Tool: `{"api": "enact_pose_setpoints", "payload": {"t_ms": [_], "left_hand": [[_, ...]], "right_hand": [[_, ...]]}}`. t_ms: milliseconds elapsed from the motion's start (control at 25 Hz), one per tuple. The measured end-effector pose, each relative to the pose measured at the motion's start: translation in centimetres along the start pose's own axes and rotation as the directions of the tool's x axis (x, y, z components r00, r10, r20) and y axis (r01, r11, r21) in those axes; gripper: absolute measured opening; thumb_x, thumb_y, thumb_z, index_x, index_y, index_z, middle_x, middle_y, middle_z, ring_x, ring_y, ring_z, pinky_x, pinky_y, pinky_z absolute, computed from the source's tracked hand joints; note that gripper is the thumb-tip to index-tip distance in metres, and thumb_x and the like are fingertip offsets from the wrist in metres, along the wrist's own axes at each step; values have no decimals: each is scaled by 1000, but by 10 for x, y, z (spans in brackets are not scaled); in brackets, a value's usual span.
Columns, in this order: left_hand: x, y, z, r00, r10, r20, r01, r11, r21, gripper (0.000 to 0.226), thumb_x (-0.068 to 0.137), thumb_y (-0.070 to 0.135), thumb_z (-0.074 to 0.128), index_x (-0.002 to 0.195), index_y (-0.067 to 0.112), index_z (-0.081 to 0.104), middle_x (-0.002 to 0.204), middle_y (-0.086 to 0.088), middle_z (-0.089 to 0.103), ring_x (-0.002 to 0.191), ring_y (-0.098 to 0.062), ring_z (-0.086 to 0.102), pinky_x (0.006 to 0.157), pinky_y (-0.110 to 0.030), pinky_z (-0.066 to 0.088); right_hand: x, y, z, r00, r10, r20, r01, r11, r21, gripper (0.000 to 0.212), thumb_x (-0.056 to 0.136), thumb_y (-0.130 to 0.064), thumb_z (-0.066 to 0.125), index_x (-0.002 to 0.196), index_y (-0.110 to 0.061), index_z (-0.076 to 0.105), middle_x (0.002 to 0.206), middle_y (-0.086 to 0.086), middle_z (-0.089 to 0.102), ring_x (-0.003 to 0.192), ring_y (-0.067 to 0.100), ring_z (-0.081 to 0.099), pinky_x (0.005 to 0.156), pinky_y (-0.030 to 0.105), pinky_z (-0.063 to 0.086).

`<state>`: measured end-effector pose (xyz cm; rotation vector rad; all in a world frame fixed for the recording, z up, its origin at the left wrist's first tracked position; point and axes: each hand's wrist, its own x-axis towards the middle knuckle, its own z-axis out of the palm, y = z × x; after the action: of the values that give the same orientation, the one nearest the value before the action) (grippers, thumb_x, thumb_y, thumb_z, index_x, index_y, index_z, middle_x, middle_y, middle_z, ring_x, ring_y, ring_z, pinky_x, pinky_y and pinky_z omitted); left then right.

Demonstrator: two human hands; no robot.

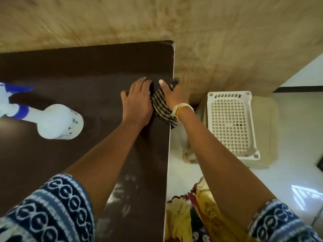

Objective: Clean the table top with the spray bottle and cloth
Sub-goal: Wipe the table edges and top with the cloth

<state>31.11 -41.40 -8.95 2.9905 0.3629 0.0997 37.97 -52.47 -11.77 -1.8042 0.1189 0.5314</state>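
— What's off to the right of the frame?
— A white plastic stool [231, 124] with a perforated seat, on the pale glossy floor [288, 163]

— And higher up?
— My beige mottled wall [157, 20] fills the top; yellow patterned fabric [183, 217] sits at bottom centre

Soft daylight, window glare on floor [304, 194] (right), blurred, warped edges

No readable text, brand, number or sign anywhere. Spray bottle [59, 122]: few small blue marks near base, too blurred and small to read. Sleeve [49, 208] print is ornamental ring pattern only, no lettering.
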Motion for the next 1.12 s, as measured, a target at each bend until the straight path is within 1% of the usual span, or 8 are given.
{"api": "enact_pose_setpoints", "payload": {"t_ms": [160,360,520,600,800,920,1000,1120], "left_hand": [[28,21,8,978,-201,-48,196,977,-87,39,98,21,36,136,19,47,148,-1,42,135,-19,37,100,-48,27],[30,28,15,949,-284,-134,269,955,-122,36,97,19,35,130,22,51,145,3,46,131,-18,42,99,-45,28],[30,28,13,950,-284,-134,272,957,-98,40,95,19,37,132,23,50,144,4,47,130,-15,43,98,-40,27],[31,29,14,950,-284,-133,274,958,-83,41,93,20,37,132,23,51,144,4,48,129,-15,44,97,-38,27],[32,29,14,949,-290,-128,282,957,-73,42,92,19,40,132,22,52,143,3,48,130,-15,44,97,-38,28],[31,30,13,952,-282,-118,276,959,-61,43,91,19,39,133,22,51,144,3,48,130,-15,44,98,-38,28],[31,29,12,953,-282,-112,277,959,-60,43,91,18,39,133,22,51,144,3,48,130,-15,44,99,-38,28],[31,28,11,953,-277,-120,269,960,-79,41,92,16,42,131,23,52,143,4,49,129,-14,44,97,-37,29]], "right_hand": [[47,-26,-11,999,-15,42,16,1000,-13,54,94,-51,54,127,-8,51,117,8,60,102,24,55,81,28,37],[103,-58,-18,998,10,54,-8,999,-51,66,90,-54,59,136,-8,44,131,8,56,119,26,54,81,26,37],[141,-82,-19,998,-44,35,49,989,-139,68,79,-57,71,128,-15,51,121,2,58,116,24,56,83,27,41],[152,-92,-17,993,-94,72,112,937,-332,64,80,-60,67,127,-19,54,126,2,59,117,24,56,85,29,41],[156,-107,-15,946,-264,191,309,545,-779,55,96,-61,35,107,-15,62,102,3,63,89,24,54,72,32,36],[156,-118,-2,909,-238,342,414,421,-807,53,100,-55,33,94,-9,59,92,7,54,93,27,56,77,34,40],[157,-118,7,850,-338,403,514,371,-773,50,98,-56,35,82,-13,54,86,7,54,91,30,60,81,39,45],[154,-105,0,779,-417,469,617,371,-694,48,96,-59,40,73,-18,46,72,-1,48,77,25,54,70,36,41]]}}
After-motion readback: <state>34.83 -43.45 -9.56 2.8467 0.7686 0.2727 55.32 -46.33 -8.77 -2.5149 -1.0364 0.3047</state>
